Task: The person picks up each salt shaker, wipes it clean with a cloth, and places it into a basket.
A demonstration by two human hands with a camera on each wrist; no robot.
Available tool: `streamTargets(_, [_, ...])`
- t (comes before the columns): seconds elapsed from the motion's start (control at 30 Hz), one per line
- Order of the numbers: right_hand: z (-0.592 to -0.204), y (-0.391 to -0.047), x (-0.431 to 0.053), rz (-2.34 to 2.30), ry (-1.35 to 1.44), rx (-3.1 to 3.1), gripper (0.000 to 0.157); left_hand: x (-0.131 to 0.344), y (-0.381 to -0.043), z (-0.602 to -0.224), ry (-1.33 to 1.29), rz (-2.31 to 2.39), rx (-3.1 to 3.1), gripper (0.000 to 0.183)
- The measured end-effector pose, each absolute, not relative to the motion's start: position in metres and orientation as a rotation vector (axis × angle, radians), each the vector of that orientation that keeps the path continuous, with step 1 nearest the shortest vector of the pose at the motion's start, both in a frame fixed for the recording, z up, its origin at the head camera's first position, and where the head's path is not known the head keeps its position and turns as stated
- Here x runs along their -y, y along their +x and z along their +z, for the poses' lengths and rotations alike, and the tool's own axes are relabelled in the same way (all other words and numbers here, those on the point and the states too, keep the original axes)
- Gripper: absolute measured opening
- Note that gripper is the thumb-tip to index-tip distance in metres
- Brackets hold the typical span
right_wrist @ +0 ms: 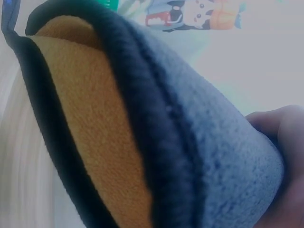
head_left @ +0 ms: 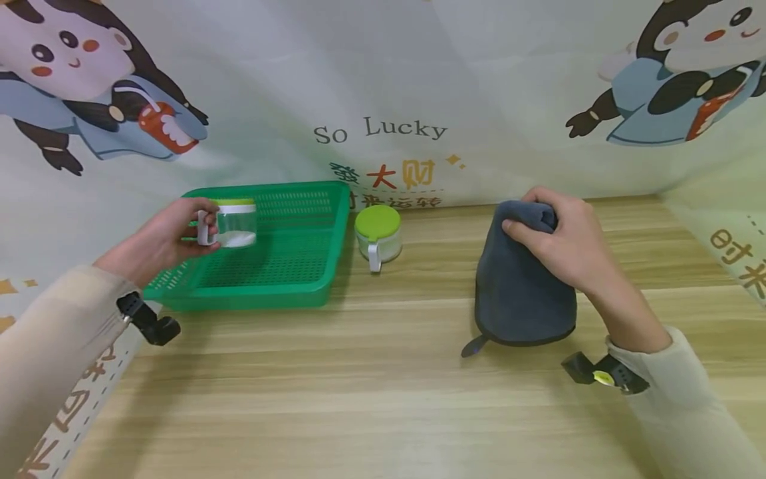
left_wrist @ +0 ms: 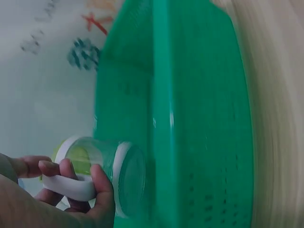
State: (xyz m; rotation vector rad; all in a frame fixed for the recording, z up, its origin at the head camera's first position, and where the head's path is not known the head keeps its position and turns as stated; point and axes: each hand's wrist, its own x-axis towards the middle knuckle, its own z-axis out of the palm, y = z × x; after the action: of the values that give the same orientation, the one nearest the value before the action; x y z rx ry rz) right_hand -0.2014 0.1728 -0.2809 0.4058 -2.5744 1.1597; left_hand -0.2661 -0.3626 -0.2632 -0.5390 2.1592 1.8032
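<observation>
My left hand point(head_left: 190, 229) holds a clear jar point(head_left: 237, 226) by its white handle, above the left part of a green plastic basket point(head_left: 299, 295). The jar has a green and white lid and some white contents at the bottom. In the left wrist view the fingers point(left_wrist: 102, 183) curl round the handle point(left_wrist: 71, 186). On the right, my right hand point(head_left: 568, 236) grips the top of a folded dark grey cloth point(head_left: 523, 286), which hangs down with a small loop at its lower corner. The right wrist view shows the cloth's orange inner side point(right_wrist: 95, 114).
A second jar point(head_left: 378, 233) with a green lid and white handle stands on the wooden table point(head_left: 383, 386), just right of the basket. Behind is a printed backdrop point(head_left: 383, 73) with cartoon figures and lettering, which also borders the table's sides.
</observation>
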Motion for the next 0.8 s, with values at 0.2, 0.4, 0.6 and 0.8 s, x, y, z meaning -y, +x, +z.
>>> streamTargets(0.2, [-0.283, -0.2, -0.175, 1.175, 0.382, 2.594, 0.023, 0.369, -0.29, -0.282, -0.489, 1.633, -2.297, 0.022])
streamTargets(0.4, [-0.283, -0.2, -0.172, 1.186, 0.387, 2.587, 0.023, 0.381, -0.295, -0.3, -0.542, 1.725, -2.188, 0.023])
streamTargets(0.6, [-0.28, -0.202, -0.171, 1.197, 0.377, 2.569, 0.018, 0.393, -0.299, -0.307, -0.524, 1.721, -2.151, 0.025])
streamTargets(0.8, [-0.28, -0.202, -0.172, 1.192, 0.359, 2.59, 0.019, 0.397, -0.302, -0.314, -0.474, 1.583, -2.119, 0.021])
